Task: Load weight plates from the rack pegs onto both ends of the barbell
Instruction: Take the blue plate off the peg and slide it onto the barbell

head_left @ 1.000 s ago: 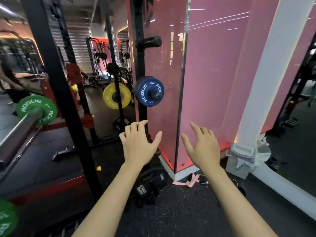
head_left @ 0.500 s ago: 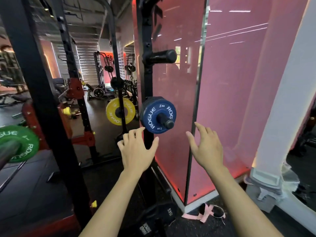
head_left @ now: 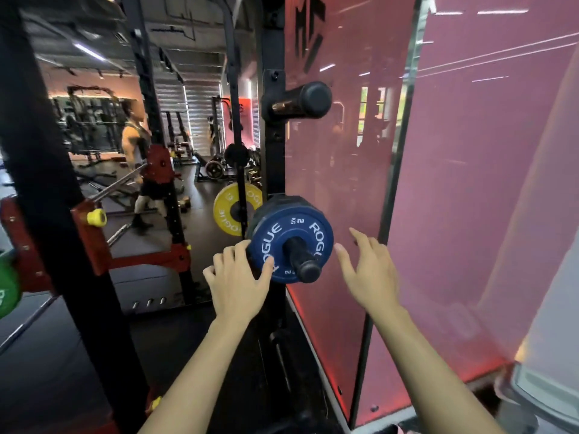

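A small blue Rogue weight plate (head_left: 293, 234) hangs on a black peg (head_left: 302, 260) of the rack upright (head_left: 273, 145), with darker plates stacked behind it. My left hand (head_left: 238, 285) touches the plate's lower left rim, fingers curling round its edge and thumb on its face. To the right of the plate my right hand (head_left: 368, 270) hovers open, a small gap away. A bare peg (head_left: 300, 100) sticks out higher up. At the far left edge a green plate (head_left: 7, 288) shows on the barbell's end.
A yellow plate (head_left: 228, 213) hangs on a farther rack. A pink glass panel (head_left: 347, 183) stands right behind the pegs. A thick black post (head_left: 53, 214) and red rack arms (head_left: 94, 242) are at left. A person stands in the gym behind.
Both hands have risen toward the blue plate as I moved closer. My left hand now touches its rim; my right hand has come level with it.
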Motion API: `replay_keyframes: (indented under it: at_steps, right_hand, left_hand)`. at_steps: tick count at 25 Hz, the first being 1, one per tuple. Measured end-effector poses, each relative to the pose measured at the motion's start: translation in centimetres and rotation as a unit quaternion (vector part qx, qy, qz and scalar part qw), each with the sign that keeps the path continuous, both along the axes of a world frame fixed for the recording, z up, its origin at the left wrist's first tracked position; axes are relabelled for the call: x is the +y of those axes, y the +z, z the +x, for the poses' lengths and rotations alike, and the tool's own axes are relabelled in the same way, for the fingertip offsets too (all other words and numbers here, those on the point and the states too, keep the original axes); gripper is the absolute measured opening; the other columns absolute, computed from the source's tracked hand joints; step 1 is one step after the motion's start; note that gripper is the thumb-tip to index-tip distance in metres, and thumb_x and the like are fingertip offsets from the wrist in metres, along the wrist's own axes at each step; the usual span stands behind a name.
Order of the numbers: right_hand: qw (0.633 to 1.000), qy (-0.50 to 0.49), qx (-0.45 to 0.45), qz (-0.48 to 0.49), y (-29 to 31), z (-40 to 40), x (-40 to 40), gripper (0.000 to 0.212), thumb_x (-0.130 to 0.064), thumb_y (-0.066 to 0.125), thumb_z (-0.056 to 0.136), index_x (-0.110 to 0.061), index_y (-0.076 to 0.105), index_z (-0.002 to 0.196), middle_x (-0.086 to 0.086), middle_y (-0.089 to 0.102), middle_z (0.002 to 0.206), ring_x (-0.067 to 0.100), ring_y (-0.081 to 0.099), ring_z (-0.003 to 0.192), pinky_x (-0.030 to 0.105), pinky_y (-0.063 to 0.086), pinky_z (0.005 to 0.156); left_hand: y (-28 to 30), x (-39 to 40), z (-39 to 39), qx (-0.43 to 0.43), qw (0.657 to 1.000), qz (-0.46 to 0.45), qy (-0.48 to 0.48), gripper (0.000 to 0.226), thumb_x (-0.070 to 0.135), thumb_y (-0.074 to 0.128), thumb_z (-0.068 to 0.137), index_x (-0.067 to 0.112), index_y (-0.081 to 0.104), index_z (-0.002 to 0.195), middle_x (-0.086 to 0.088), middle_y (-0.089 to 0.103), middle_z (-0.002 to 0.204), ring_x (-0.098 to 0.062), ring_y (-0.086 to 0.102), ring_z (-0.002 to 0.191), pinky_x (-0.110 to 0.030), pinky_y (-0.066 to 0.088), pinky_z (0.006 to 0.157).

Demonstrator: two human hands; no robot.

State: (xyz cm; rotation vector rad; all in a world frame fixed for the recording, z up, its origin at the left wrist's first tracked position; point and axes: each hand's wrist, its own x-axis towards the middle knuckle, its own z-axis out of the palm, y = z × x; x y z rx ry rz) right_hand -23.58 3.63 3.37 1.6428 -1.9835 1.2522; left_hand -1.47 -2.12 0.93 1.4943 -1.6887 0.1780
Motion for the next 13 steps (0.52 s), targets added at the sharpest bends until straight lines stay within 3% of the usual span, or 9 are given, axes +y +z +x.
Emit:
replay_keyframes:
  at_steps: [3, 6, 10, 13]
  right_hand:
    - [0.999, 0.038, 0.013, 0.012, 0.6, -1.4, -4.8, 0.057, -0.056, 0.040, 0.096, -0.022, 0.044, 0.142, 0.004, 0.060, 0.124, 0.027, 0.052, 0.112, 0.042, 0.048, 0.087]
    - [0.997, 0.071, 0.022, 0.027, -0.3, -1.0, -7.7, 0.057, -0.057, 0.040, 0.095, -0.025, 0.043, 0.142, 0.003, 0.061, 0.118, 0.027, 0.055, 0.108, 0.041, 0.050, 0.081]
    - [0.997, 0.070, 0.008, 0.042, -1.0, -1.3, -9.7, 0.055, -0.058, 0.044, 0.092, -0.028, 0.045, 0.138, 0.004, 0.061, 0.106, 0.029, 0.061, 0.095, 0.040, 0.053, 0.070]
    - [0.998, 0.041, 0.027, 0.049, -1.1, -1.3, -9.9, 0.056, -0.056, 0.046, 0.094, -0.023, 0.048, 0.139, 0.009, 0.066, 0.099, 0.033, 0.064, 0.085, 0.040, 0.051, 0.067]
  left_hand:
    - [0.4, -2.4, -1.4, -0.005, 0.999, 0.017, 0.034, 0.063, 0.062, 0.047, 0.093, 0.023, 0.045, 0.142, -0.002, 0.059, 0.128, -0.026, 0.050, 0.117, -0.047, 0.035, 0.094]
    - [-0.2, -3.2, -2.0, -0.016, 0.997, 0.023, 0.065, 0.067, 0.062, 0.048, 0.093, 0.026, 0.039, 0.148, 0.001, 0.064, 0.119, -0.024, 0.057, 0.110, -0.044, 0.037, 0.089]
    - [-0.6, -4.1, -1.7, -0.009, 0.997, -0.009, 0.082, 0.065, 0.058, 0.066, 0.082, 0.025, 0.057, 0.137, 0.002, 0.071, 0.087, -0.023, 0.066, 0.084, -0.039, 0.040, 0.076]
    - [-0.4, -3.3, -2.4, -0.006, 0.995, -0.006, 0.100, 0.066, 0.058, 0.067, 0.082, 0.022, 0.058, 0.137, 0.001, 0.070, 0.083, -0.023, 0.065, 0.079, -0.039, 0.040, 0.075]
